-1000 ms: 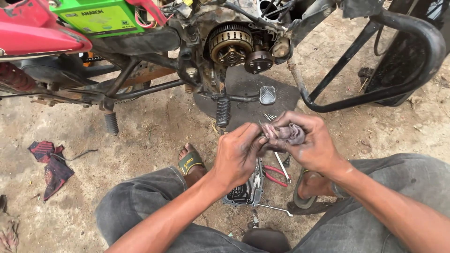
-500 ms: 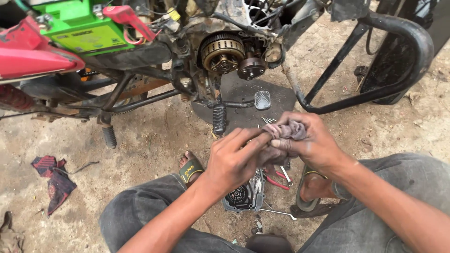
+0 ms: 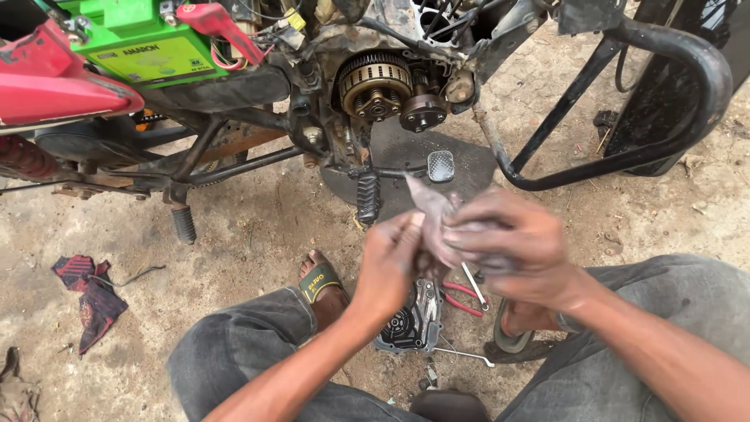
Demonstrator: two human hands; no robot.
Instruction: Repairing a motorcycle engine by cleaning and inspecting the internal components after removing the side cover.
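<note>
My right hand (image 3: 512,242) is closed round a grey rag (image 3: 434,212), and my left hand (image 3: 391,262) pinches the rag's near edge, both held up over the cover (image 3: 410,322) lying on the ground below them. The rag looks soft, light and limp (greasy too, I'd judge), so any bunched fold gives a hold.
</note>
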